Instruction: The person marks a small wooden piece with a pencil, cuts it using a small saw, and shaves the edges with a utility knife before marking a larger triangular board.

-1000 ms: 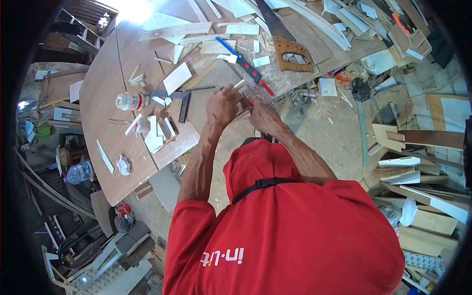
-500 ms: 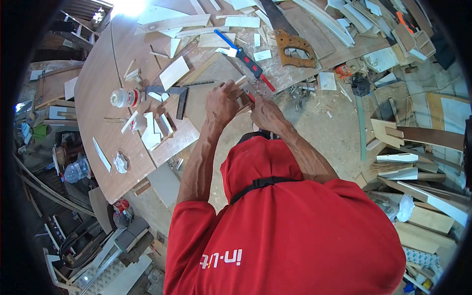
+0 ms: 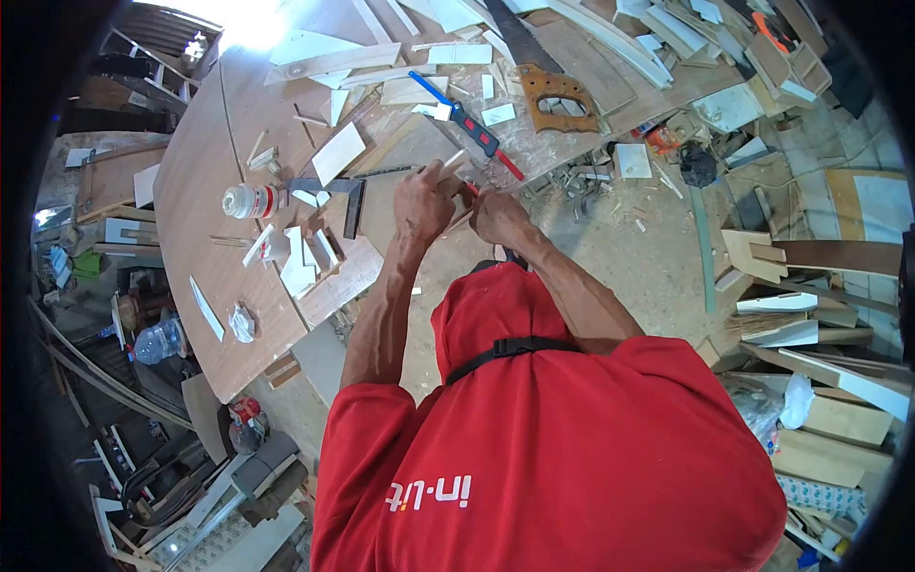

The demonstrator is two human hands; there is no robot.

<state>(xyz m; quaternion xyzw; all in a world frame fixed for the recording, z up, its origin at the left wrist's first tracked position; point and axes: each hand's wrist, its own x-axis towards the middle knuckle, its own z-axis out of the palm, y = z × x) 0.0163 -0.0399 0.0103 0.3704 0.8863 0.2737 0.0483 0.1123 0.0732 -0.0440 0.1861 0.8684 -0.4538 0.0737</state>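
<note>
My left hand (image 3: 423, 202) is closed around a thin pale wooden stick (image 3: 454, 164), whose end sticks out past the fingers. Close beside it, my right hand (image 3: 499, 219) is closed on a small red-handled tool (image 3: 474, 189); its kind is mostly hidden by the fingers. Both hands are over the near edge of the wooden table (image 3: 191, 172). Left of them lies a dark metal try square (image 3: 354, 210). Beyond them rests a blue, black and red tool (image 3: 477, 130), and a handsaw (image 3: 562, 98) with a wooden handle lies farther right.
A plastic jar (image 3: 250, 201) and white offcuts (image 3: 298, 272) sit on the table's left side, with crumpled white material (image 3: 242, 322) nearby. Several boards lie along the far side. Wood pieces (image 3: 777, 303) are stacked at the right, and a water bottle (image 3: 158, 341) stands at left.
The view has turned slightly. My right hand has shifted a little left, nearer my left hand, and less of the red handle shows. Both hands keep their hold.
</note>
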